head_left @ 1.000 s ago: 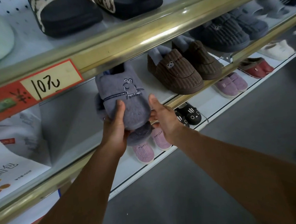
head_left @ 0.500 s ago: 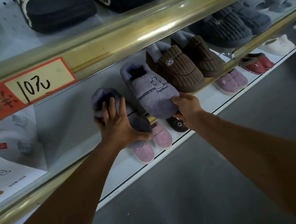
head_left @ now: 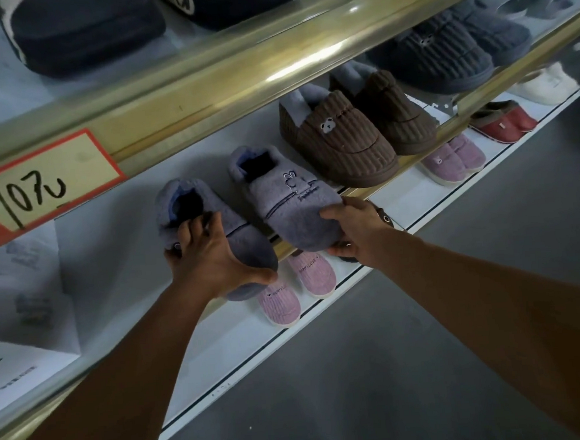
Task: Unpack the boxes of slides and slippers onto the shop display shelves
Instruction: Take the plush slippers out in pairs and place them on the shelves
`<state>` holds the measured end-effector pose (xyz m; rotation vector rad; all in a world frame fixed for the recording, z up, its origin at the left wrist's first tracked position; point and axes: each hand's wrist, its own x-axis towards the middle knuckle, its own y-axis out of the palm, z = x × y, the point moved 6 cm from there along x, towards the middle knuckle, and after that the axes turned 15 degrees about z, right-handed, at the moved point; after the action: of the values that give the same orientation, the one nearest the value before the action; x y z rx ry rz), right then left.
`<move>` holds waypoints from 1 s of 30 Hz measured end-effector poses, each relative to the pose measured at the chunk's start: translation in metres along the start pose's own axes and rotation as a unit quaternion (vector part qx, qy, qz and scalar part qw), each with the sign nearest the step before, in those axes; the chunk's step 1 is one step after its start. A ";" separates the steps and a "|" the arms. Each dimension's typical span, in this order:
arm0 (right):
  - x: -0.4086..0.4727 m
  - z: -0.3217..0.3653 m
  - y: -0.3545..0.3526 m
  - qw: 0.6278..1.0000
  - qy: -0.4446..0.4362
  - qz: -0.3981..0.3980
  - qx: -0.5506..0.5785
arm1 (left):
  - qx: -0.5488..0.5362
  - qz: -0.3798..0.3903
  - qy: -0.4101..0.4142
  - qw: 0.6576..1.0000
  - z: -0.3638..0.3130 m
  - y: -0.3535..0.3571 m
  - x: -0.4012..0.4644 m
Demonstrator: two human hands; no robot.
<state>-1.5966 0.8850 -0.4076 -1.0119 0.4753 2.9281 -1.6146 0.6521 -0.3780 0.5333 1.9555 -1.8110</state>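
On the middle shelf (head_left: 120,266), just left of a brown ribbed pair (head_left: 345,140), two grey-blue fleece slippers are being set side by side with their toes pointing out over the brass front rail (head_left: 415,163). The left hand (head_left: 212,259) grips the left slipper (head_left: 214,232) from above, fingers curled into its opening and thumb wrapped round the toe; the right hand (head_left: 354,229) cups the toe of the right slipper (head_left: 291,206), thumb on top and fingers curled beneath. Both toes appear to overhang the rail, and the left one looks as if much of its length is off the shelf. The likely failure is a release too early: a soft slipper with its toe hanging forward could tip and drop onto the pink slippers (head_left: 296,284) on the shelf below, or on to the floor (head_left: 396,384). Pushing them back carries its own risk, since the right slipper sits very near the brown pair and a sideways shove could nudge that pair out of line. The fleece should slide poorly on the shelf, so a hard push may bunch or twist the pair askew.
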 end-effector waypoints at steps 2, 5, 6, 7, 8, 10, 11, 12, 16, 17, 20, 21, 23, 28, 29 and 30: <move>0.002 -0.001 0.003 1.000 -0.006 0.014 0.017 | -0.003 0.002 0.000 1.000 0.002 0.001 0.002; 0.004 0.001 0.011 0.999 -0.025 0.013 0.024 | -0.006 -0.006 0.002 1.000 0.007 0.000 0.003; 0.006 0.002 0.014 0.999 -0.031 0.011 0.023 | -0.008 -0.010 0.003 1.000 0.009 0.000 0.003; 0.007 0.004 0.017 0.999 -0.036 0.011 0.020 | -0.012 -0.011 0.002 1.000 0.010 -0.001 0.002; 0.008 0.005 0.021 0.999 -0.037 0.013 0.011 | -0.014 -0.013 0.000 1.000 0.012 -0.001 0.001; 0.010 0.007 0.026 0.999 -0.033 0.023 -0.024 | -0.013 -0.020 -0.012 1.000 0.013 -0.003 -0.001; 0.010 0.007 0.028 0.998 -0.028 0.030 -0.042 | -0.010 -0.024 -0.017 1.000 0.013 -0.004 -0.002; 0.010 0.007 0.029 0.998 -0.023 0.036 -0.054 | -0.007 -0.025 -0.022 0.999 0.013 -0.005 -0.002; 0.006 0.008 0.025 0.994 0.007 0.043 -0.097 | -0.009 -0.012 -0.026 1.000 0.006 -0.005 -0.002; 0.003 0.008 0.023 0.992 0.017 0.044 -0.113 | -0.019 -0.013 -0.027 0.999 0.004 -0.006 -0.003; -0.006 0.009 0.013 0.990 0.012 0.039 -0.133 | -0.074 -0.042 -0.027 0.996 -0.004 -0.012 -0.012; -0.008 0.009 0.008 0.991 0.002 0.031 -0.132 | -0.101 -0.064 -0.021 0.993 -0.008 -0.015 -0.016; -0.016 0.010 -0.003 0.992 -0.009 0.016 -0.128 | -0.165 -0.112 -0.006 0.980 -0.020 -0.019 -0.026; -0.047 0.011 -0.026 0.997 0.006 0.028 -0.071 | -0.277 -0.139 0.033 0.950 -0.059 -0.018 -0.049; -0.056 0.013 -0.031 0.998 0.008 0.030 -0.062 | -0.284 -0.135 0.035 0.949 -0.068 -0.015 -0.053; -0.064 0.016 -0.037 0.998 0.009 0.033 -0.059 | -0.301 -0.129 0.041 0.944 -0.076 -0.012 -0.057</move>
<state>-1.5517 0.9303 -0.3670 -1.0558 0.3457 3.0407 -1.5770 0.7274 -0.3325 0.1554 2.5756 -1.2183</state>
